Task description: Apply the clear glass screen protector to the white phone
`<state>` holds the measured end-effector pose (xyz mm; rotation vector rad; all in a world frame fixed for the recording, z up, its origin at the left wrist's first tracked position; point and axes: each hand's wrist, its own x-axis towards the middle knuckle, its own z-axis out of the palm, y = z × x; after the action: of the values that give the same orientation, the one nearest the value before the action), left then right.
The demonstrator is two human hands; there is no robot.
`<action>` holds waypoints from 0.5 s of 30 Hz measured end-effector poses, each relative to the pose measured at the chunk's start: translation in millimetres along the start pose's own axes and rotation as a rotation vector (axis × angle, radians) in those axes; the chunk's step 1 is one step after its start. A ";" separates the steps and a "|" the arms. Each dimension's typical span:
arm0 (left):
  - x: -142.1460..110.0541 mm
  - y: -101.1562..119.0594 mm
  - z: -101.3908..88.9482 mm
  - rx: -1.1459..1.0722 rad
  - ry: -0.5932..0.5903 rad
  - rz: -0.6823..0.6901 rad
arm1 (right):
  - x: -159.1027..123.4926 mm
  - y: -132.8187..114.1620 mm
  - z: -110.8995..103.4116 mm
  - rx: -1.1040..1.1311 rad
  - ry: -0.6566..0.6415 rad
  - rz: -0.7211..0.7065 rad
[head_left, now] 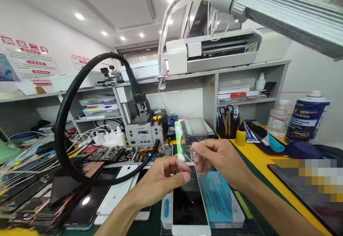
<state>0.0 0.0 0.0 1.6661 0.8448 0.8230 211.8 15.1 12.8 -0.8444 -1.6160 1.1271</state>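
Note:
A white-framed smartphone (189, 207) lies face up on a blue-and-white box (221, 198), its dark screen towards me. Just over the phone's upper end is my left hand (167, 178), fingers curled and thumb close to the index finger; what they hold, if anything, is too small to make out. My right hand (218, 157) pinches the edge of a clear screen protector film (184, 141) with a green strip along its left side. The film stands upright beyond the phone, and its lower part is partly hidden behind my fingers.
Many phones and parts (107, 193) cover the left side. A black flexible hose (60, 132) arches over them from a grey rework station (143, 136). On the right stand a pen holder (227, 121), a yellow bottle (240, 134) and a spray can (305, 116). A lamp arm (289, 14) hangs above.

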 end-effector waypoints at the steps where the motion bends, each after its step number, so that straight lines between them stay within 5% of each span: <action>1: 0.6 0.0 0.9 0.013 0.009 -0.001 | 0.5 0.5 0.4 0.002 0.009 0.001; 15: -1.2 -2.6 -2.0 -0.023 -0.031 -0.032 | 4.9 5.2 -3.2 0.001 0.051 0.030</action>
<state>-2.6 0.5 -2.2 1.6372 0.8362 0.7799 213.5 22.2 9.8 -0.8927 -1.5654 1.1188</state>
